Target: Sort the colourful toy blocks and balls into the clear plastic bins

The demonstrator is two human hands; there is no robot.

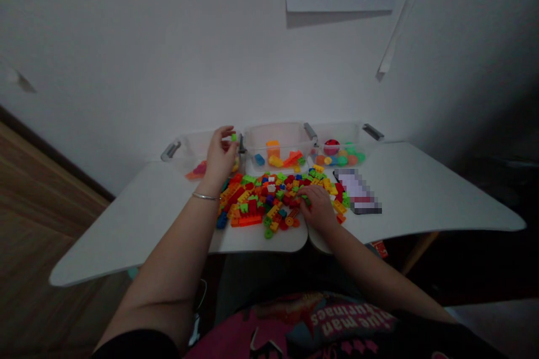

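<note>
My left hand (221,156) is raised over the left clear bin, with a small green toy block (234,137) between its thumb and fingers. A heap of colourful toy blocks (251,220) lies spread over the front of the table. At the heap's right side, my right hand (319,207) reaches in with bent fingers. A green block (305,199) shows at its fingertips, and the fingers look closed on it. Part of the heap is hidden behind the right hand and the left forearm.
Three clear bins stand along the wall: a left bin (191,146), a middle bin (259,136) and a right bin (351,133), each with toy pieces inside. A phone (357,190) lies right of the heap on the white table (438,190). A seam divides the tabletop.
</note>
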